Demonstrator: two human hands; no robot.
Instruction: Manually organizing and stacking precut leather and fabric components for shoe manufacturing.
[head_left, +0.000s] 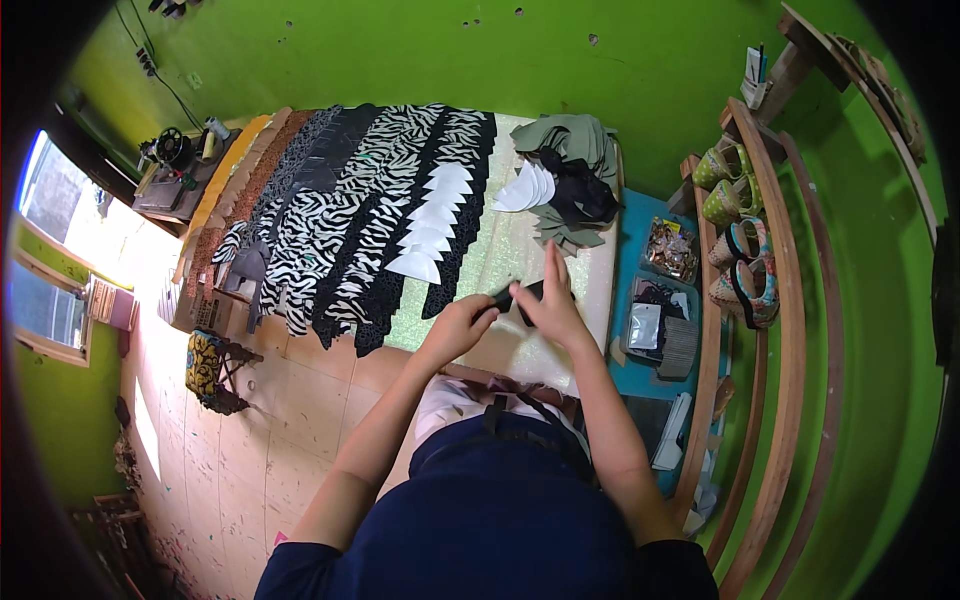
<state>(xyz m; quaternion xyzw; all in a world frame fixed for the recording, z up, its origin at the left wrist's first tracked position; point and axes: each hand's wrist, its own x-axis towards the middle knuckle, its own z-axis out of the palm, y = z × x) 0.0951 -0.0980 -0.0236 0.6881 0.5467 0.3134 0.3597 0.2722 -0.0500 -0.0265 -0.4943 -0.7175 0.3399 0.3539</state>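
Both hands meet over the near edge of a pale, glossy table (500, 240). My left hand (462, 326) pinches a small black piece (502, 298), perhaps fabric or leather, between thumb and fingers. My right hand (556, 312) grips dark material as well, its thumb on the black piece and some fingers stretched away from me; whether this is one piece or two, I cannot tell. Just left of my hands runs a row of overlapping white half-round pieces (430, 235). Beyond my right hand are olive-green cut pieces (570, 140), black pieces (582, 195) and another white stack (525, 188).
Rows of zebra-print pieces (310, 240) cover the table's left part. A sewing machine (172, 150) stands far left, a patterned stool (203, 365) on the floor. To the right are a teal surface (628, 375) with plastic bins (660, 325) and a wooden rack (775, 220) holding sandals (745, 290).
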